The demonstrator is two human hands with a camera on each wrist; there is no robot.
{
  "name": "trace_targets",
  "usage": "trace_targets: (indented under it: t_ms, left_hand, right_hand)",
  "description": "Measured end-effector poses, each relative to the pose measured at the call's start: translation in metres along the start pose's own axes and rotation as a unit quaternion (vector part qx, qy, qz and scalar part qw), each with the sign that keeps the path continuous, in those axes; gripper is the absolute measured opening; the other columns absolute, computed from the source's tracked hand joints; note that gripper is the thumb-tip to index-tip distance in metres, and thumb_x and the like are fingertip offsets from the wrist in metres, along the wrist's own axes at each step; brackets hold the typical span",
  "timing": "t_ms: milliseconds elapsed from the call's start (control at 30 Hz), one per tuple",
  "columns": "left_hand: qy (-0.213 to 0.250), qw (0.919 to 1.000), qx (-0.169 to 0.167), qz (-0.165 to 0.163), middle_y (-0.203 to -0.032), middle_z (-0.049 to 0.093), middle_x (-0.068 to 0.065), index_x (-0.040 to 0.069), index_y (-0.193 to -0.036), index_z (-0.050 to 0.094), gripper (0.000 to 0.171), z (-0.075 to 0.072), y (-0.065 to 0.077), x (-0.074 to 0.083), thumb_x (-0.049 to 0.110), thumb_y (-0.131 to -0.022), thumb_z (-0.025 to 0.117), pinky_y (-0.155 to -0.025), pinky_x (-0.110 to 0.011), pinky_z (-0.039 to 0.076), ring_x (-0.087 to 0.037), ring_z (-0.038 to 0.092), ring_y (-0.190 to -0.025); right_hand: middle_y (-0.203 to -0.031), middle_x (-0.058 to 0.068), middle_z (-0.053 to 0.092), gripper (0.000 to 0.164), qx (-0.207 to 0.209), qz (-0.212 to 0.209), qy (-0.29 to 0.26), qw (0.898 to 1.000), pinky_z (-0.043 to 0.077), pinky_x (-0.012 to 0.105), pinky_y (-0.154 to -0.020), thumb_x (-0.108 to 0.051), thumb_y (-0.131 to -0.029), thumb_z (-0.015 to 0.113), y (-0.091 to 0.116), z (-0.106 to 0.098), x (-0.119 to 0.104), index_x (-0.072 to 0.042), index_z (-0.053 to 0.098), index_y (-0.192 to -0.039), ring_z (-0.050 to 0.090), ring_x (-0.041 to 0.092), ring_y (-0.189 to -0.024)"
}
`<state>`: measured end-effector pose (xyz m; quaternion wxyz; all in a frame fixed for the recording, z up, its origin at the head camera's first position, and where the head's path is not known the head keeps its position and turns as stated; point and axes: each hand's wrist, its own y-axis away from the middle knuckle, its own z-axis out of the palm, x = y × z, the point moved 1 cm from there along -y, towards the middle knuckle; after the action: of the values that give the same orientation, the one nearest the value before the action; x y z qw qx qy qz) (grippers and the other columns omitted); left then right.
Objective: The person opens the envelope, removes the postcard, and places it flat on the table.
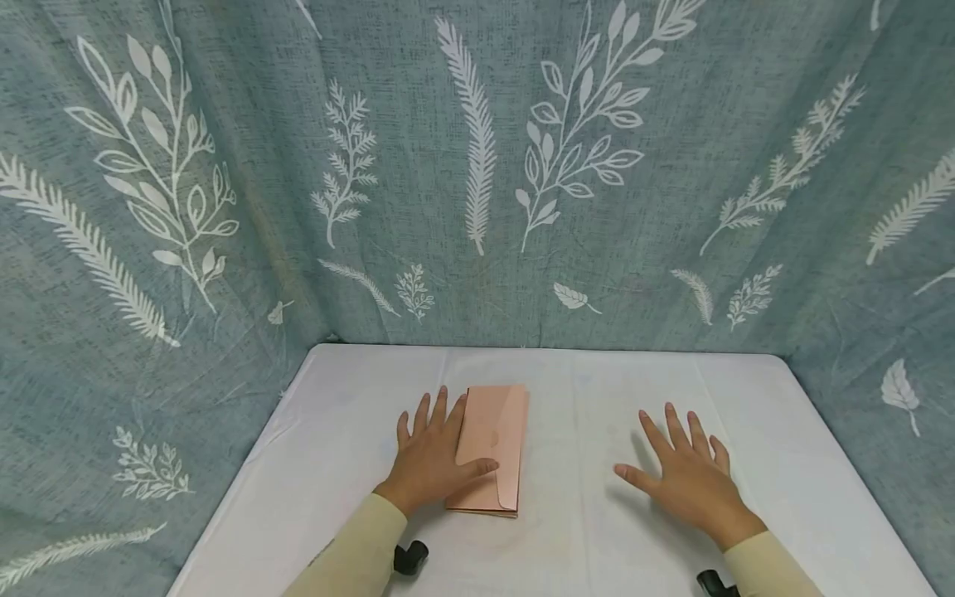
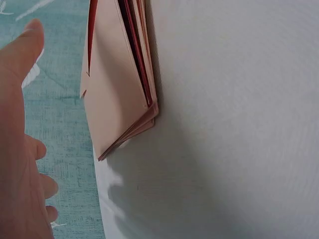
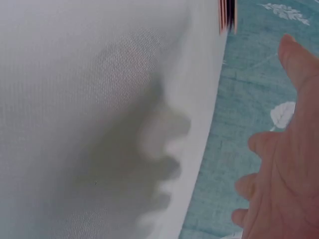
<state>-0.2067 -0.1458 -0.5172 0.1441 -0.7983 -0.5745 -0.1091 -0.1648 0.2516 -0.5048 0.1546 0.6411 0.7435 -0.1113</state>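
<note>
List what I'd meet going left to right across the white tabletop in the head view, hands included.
Left hand → stack of pinkish envelopes → right hand.

A white-covered table point(image 1: 582, 572) spread beneath the left hand point(image 1: 430, 464) and the right hand point(image 1: 690, 481), its far corners rounded. A faint crease point(image 1: 579, 431) ran lengthwise between the two. Past the far edge, well beyond both, hung a grey-green curtain point(image 1: 418, 166) with pale plant prints. A feathery frond point(image 1: 478, 137) stood beyond the left hand, and a large leafy branch point(image 1: 570, 137) rose beyond the gap between hands. A small sprig point(image 1: 152, 471) lay well to the left hand's left; a single leaf point(image 1: 899, 387), to the right hand's right.
</note>
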Motion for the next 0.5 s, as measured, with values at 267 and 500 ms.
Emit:
trace_targets:
  t_ms: [267, 500]
  left_hand:
    - [0.022, 0.9997, 0.006, -0.004, -0.175, 0.027, -0.024, 0.008, -0.171, 0.034, 0.118, 0.0054, 0.0022, -0.0018, 0.083, -0.088, 0.068, -0.114, -0.076, 0.02, -0.051, 0.021, -0.158]
    - [0.071, 0.9971, 0.0, -0.028, -0.173, 0.032, -0.023, 0.007, -0.17, 0.037, 0.114, 0.0099, 0.0014, -0.0017, 0.08, -0.088, 0.07, -0.109, -0.074, 0.033, -0.05, 0.029, -0.155]
  right_hand:
    - [-0.177, 0.03, 0.009, 0.108, 0.002, -0.005, -0.014, 1.0, 0.003, 0.081, -0.113, -0.083, -0.096, 0.057, 0.0055, 0.0045, -0.0018, -0.012, 0.03, -0.173, 0.002, 0.06, -0.158]
    - [-0.177, 0.029, 0.01, 0.104, 0.01, -0.009, -0.026, 1.0, 0.005, 0.08, -0.113, -0.079, -0.098, 0.059, 0.0105, 0.0048, -0.0065, -0.013, 0.03, -0.173, 0.003, 0.059, -0.158]
